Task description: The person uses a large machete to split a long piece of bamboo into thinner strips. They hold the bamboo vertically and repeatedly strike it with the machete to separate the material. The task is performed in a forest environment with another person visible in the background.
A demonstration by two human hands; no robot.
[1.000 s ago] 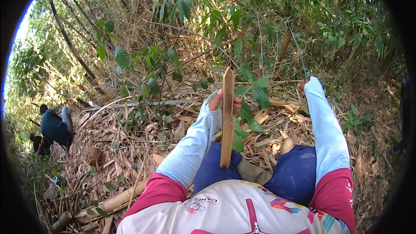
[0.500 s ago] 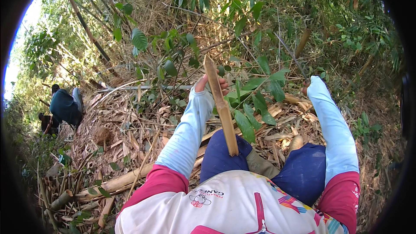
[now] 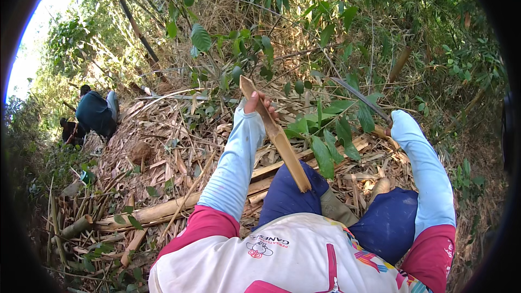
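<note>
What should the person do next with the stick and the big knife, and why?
Probably bring the knife across to the stick. The left hand grips the stick near its top, tilted, with its lower end over the knee. The right hand holds the knife off to the side, blade apart from the stick, so no cut can start yet.
</note>
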